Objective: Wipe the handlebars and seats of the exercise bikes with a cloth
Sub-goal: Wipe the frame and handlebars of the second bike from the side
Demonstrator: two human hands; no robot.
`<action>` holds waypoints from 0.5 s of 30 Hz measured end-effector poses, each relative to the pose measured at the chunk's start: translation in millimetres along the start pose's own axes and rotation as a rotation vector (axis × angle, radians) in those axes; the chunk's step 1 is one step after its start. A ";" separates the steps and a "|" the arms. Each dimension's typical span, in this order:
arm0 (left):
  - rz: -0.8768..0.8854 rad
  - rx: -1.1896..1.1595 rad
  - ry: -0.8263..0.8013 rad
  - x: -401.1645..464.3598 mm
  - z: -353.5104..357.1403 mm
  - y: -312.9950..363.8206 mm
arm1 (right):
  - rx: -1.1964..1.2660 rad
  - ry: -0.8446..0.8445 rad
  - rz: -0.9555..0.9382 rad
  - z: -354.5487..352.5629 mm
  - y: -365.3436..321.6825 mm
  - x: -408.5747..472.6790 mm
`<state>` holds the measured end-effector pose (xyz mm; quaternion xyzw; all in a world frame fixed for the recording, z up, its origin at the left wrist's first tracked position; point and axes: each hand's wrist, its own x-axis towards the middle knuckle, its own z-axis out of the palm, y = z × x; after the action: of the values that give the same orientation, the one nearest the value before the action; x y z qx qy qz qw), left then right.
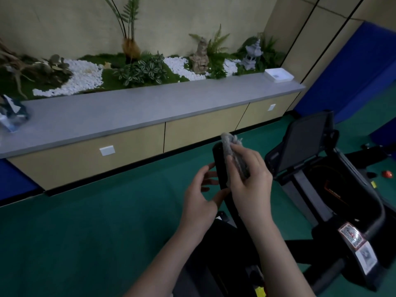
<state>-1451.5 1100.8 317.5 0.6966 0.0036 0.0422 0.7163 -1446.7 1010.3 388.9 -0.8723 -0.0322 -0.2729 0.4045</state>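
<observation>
A black handlebar grip (218, 159) of the exercise bike rises in the middle of the view. My right hand (249, 179) holds a grey cloth (232, 153) and presses it against the right side of the grip. My left hand (202, 195) is at the grip's left side, its thumb on the bar below and its fingers loosely curled behind it. The bike's dark console screen (304, 142) and black frame (334, 211) stand to the right.
A long grey-topped cabinet (150, 108) runs along the wall, with plants and white pebbles (85, 78) behind it. A white tray (278, 75) sits at its right end and a crumpled blue packet (11, 114) at its left. Green floor (85, 232) spreads on the left; blue mats (351, 78) stand on the right.
</observation>
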 end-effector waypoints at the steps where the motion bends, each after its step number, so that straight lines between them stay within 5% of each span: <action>1: -0.006 -0.005 0.002 -0.4 0.4 -0.8 | 0.002 -0.006 0.010 0.5 0.9 -4.8; 7: -0.027 -0.052 0.053 -6.4 6.8 -3.4 | -0.004 -0.022 0.018 -15.8 17.0 -23.4; 11: -0.043 -0.062 0.088 -9.7 11.8 -1.0 | -0.024 -0.021 -0.207 -18.0 18.6 -6.4; 15: -0.071 -0.081 0.190 -19.4 20.3 0.0 | -0.075 -0.193 -0.540 -14.7 29.4 15.9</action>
<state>-1469.5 1079.3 317.1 0.6594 0.0944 0.0829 0.7412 -1431.7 977.4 384.4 -0.8686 -0.2913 -0.2873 0.2796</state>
